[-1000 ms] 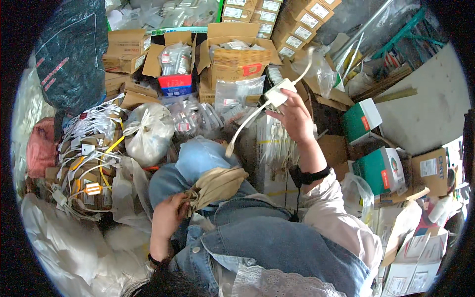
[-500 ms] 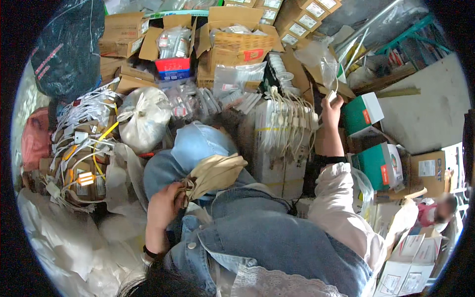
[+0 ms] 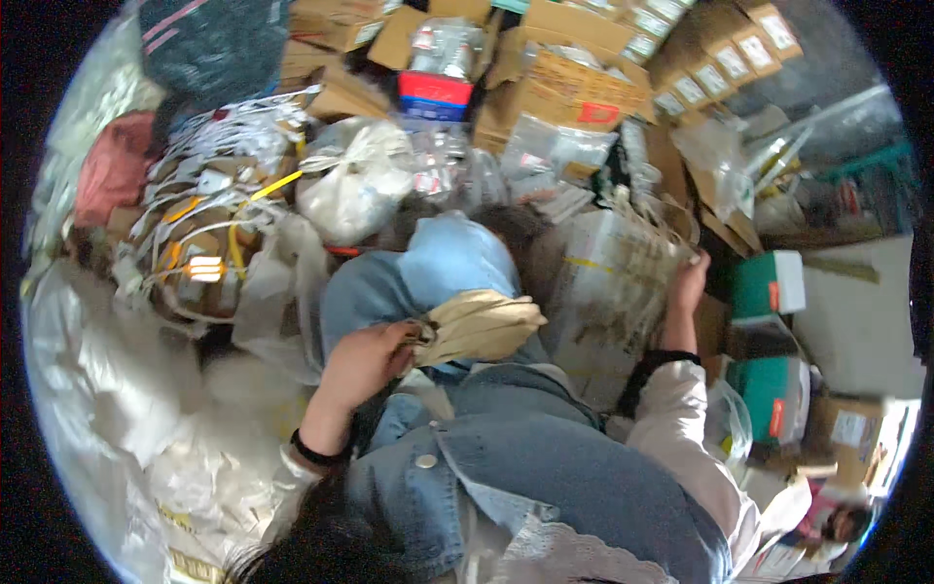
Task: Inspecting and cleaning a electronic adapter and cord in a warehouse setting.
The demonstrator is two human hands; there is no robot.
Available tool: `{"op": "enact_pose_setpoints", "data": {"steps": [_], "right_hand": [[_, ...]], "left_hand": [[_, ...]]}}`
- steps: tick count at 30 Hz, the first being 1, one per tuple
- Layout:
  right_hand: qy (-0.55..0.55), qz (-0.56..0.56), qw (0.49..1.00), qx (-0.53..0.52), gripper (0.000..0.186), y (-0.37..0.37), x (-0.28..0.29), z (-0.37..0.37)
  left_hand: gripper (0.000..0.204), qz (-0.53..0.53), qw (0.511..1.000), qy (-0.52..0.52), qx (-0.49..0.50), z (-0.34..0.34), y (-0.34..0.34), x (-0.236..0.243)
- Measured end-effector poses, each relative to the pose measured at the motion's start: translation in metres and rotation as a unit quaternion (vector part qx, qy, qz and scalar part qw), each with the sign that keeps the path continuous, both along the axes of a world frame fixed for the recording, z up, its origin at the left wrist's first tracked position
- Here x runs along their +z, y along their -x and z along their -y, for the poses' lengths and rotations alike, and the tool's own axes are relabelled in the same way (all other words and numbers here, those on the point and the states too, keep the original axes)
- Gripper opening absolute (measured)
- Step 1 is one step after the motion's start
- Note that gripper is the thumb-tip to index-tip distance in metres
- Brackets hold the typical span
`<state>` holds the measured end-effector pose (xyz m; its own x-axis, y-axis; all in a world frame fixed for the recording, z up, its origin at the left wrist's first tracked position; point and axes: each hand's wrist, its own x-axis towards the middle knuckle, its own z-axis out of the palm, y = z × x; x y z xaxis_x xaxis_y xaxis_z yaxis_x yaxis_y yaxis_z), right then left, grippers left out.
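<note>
My left hand (image 3: 368,368) is closed on the gathered end of a beige cloth (image 3: 482,326), whose loose part spreads over my denim-covered knee (image 3: 457,255). My right hand (image 3: 688,287) is at the right side of a white, yellow-strapped box (image 3: 603,292). Its fingers look bent together, but blur hides what is in them. Pale cables (image 3: 642,219) drape over the top and side of that box, close to the right fingertips.
A white tied bag (image 3: 358,185) and a heap of white cables (image 3: 229,146) lie to the left. Open cardboard boxes (image 3: 559,88) with bagged goods stand behind. Green-and-white boxes (image 3: 764,287) line the right. Another person (image 3: 842,526) is at the lower right.
My right hand has come down from beside the plastic bag to the side of the strapped box. The view has turned, shifting the surroundings. My left hand still grips the beige cloth.
</note>
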<state>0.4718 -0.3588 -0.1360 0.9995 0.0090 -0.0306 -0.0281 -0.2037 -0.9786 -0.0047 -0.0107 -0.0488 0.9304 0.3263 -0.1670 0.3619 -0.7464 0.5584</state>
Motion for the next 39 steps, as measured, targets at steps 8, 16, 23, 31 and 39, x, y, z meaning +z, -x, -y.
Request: {"op": "enact_pose_setpoints", "data": {"steps": [8, 16, 23, 31, 39], "right_hand": [[0.19, 0.09, 0.969, -0.128, 0.066, -0.021, -0.001, -0.002], [0.321, 0.17, 0.927, -0.089, 0.064, 0.0, 0.002, -0.007], [0.592, 0.256, 0.758, -0.094, 0.061, -0.01, -0.028, 0.007], [0.624, 0.14, 0.758, -0.129, 0.07, 0.007, -0.024, -0.012], [0.678, 0.098, 0.723, -0.091, 0.069, 0.005, -0.034, -0.014]], "left_hand": [[0.022, 0.012, 1.0, -0.002, 0.016, 0.001, -0.001, -0.008], [0.021, 0.03, 1.0, -0.005, 0.007, 0.0, -0.003, -0.014], [0.021, 0.03, 0.999, -0.015, 0.004, 0.001, -0.002, -0.017], [0.021, 0.042, 0.999, -0.017, -0.004, 0.0, -0.002, -0.024], [0.024, 0.018, 1.0, -0.02, -0.007, 0.0, -0.003, -0.017]]}}
